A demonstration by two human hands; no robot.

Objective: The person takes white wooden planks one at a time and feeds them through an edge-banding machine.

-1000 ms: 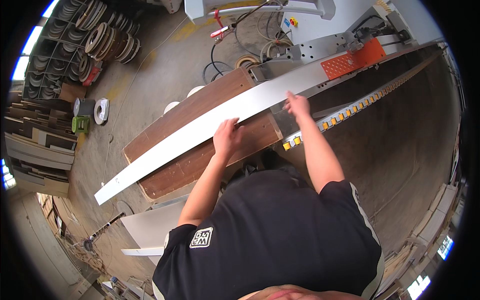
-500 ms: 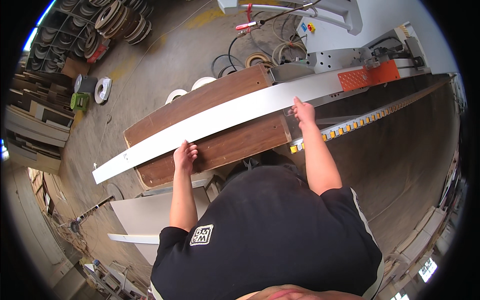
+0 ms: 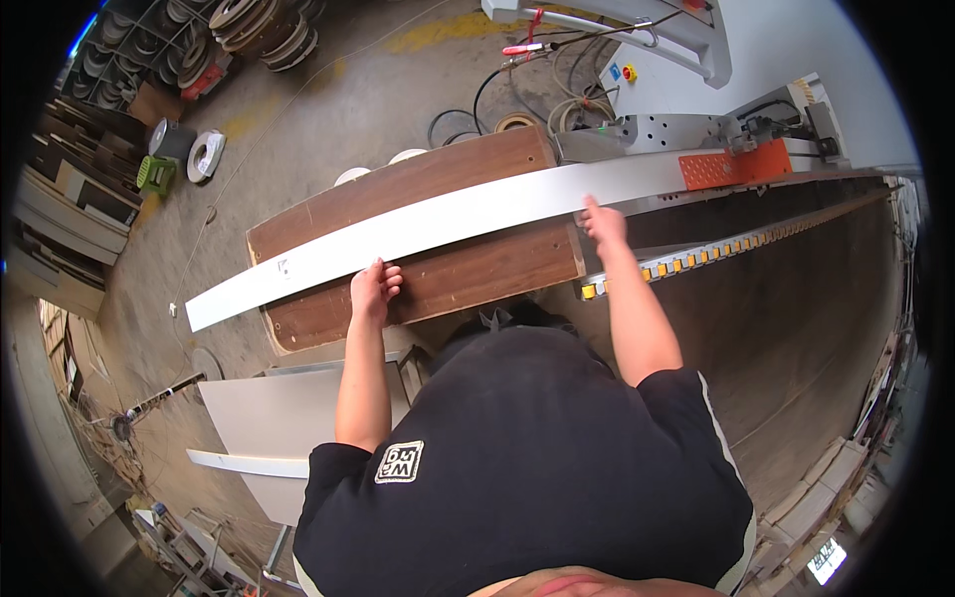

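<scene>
A long, narrow white board (image 3: 428,219) lies slantwise over a brown wooden table (image 3: 477,261), its far-left end jutting past the table's edge. My left hand (image 3: 375,290) is at the board's near edge left of the middle, its fingers curled at that edge. Farther right, my right hand (image 3: 604,227) also meets the near edge, thumb up and the other fingers bent. Toward the right end, the board reaches an orange perforated guard (image 3: 704,170) on a machine (image 3: 686,131). How far the fingers reach under the board is hidden.
A conveyor rail with yellow blocks (image 3: 701,258) runs out to the right. Hoses and cables (image 3: 582,95) lie behind the table. At left stand a green stool (image 3: 156,174) and round rolls (image 3: 206,156). A grey panel (image 3: 269,408) with another white strip (image 3: 249,464) is beside me.
The board's left end has swung away from me, bringing the board closer in line with the orange guard. My left hand has moved slightly up and right with it. The whole view has shifted a little.
</scene>
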